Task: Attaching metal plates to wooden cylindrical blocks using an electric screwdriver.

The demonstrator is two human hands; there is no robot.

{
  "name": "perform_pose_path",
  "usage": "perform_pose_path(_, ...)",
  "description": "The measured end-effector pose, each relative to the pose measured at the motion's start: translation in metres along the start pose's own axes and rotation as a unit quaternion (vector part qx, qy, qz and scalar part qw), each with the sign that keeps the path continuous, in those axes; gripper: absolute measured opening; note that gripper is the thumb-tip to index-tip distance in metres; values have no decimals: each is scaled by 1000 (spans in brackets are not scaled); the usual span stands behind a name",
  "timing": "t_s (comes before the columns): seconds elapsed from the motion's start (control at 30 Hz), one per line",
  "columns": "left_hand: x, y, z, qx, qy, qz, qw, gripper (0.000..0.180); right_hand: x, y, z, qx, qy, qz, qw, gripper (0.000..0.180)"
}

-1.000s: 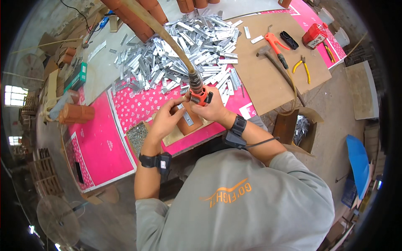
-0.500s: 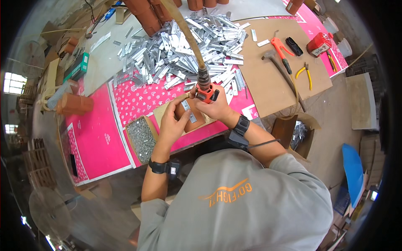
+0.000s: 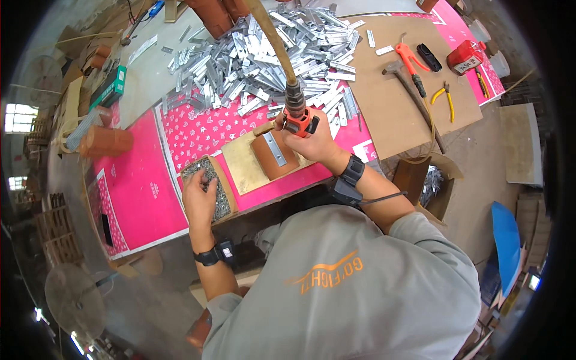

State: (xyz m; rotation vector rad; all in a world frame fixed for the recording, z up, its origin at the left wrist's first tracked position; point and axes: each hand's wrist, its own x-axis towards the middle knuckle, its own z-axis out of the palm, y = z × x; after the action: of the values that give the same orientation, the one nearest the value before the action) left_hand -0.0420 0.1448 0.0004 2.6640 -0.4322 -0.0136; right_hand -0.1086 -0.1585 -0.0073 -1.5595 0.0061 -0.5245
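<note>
My right hand (image 3: 318,139) is wrapped round a red air tool (image 3: 296,122) with a metal fitting and a tan hose at its top. Beneath it, a brown curved piece (image 3: 287,163) lies on a pale wooden board (image 3: 241,167). A silver metal strip (image 3: 275,149) rests along the top of that piece, and the tool's lower end is hidden by my hand. To the left, my left hand (image 3: 199,198) reaches over a cardboard box (image 3: 227,183) of small metal fasteners (image 3: 223,207), its fingers bent and apart, the tips among them.
A big heap of silver strips (image 3: 270,57) covers the table's middle, with brown cylinders (image 3: 207,18) behind. On brown board at right lie a hammer (image 3: 408,90), an orange-red air gun (image 3: 410,60), yellow pliers (image 3: 449,102) and a red bottle (image 3: 465,58). The hose hangs from above.
My left hand has left the brown piece and moved left and nearer to the fastener box. My right hand, still holding the air tool, has shifted slightly.
</note>
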Motion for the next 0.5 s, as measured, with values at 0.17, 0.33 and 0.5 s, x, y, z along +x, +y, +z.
perform_pose_path(0.17, -3, 1, -2, -74, -44, -78, 993, 30, -2, 0, 1, -4, 1, 7, 1000, 21)
perform_pose_path(0.33, 1, 2, 1, -66, -23, -28, 997, 18, -2, 2, 0, 23, 6, 14, 1000, 21)
perform_pose_path(0.5, 1, 4, 0, -9, -21, 10, 1000, 13, -4, 0, -1, 3, -6, -2, 1000, 22)
